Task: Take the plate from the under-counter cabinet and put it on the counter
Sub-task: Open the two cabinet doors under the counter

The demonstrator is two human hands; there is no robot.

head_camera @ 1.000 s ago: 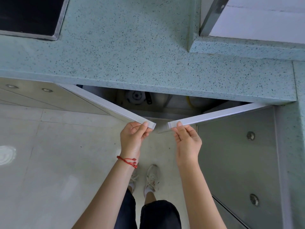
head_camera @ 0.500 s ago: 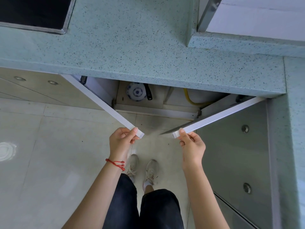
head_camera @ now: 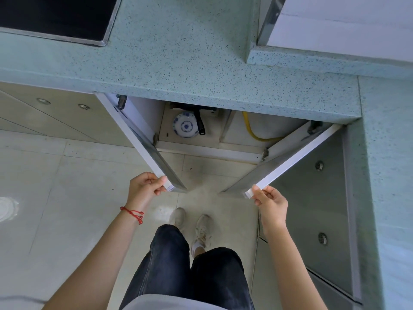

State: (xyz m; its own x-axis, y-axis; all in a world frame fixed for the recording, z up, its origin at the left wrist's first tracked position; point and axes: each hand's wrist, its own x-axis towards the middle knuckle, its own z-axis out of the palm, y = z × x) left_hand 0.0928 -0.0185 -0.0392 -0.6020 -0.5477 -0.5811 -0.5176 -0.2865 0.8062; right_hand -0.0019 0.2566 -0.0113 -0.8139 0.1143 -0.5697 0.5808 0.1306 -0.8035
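With the left hand (head_camera: pixel 146 185) and right hand (head_camera: pixel 271 203) pinching the left door (head_camera: pixel 143 144) and right door (head_camera: pixel 290 162) edges, swing both fully wide to clear access to the plate (head_camera: pixel 186 125) lying far inside the cabinet, below the surface (head_camera: pixel 190 63).

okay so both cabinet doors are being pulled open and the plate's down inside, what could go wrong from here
1. The plate sits deep in the cabinet, right beside a black handle; lifting it could knock that and jar the plate.
2. It lies below the counter overhang, so bringing it up too early might clip the edge.
3. Both the left hand and right hand hold door edges; a released left door might swing back into the reaching arm.
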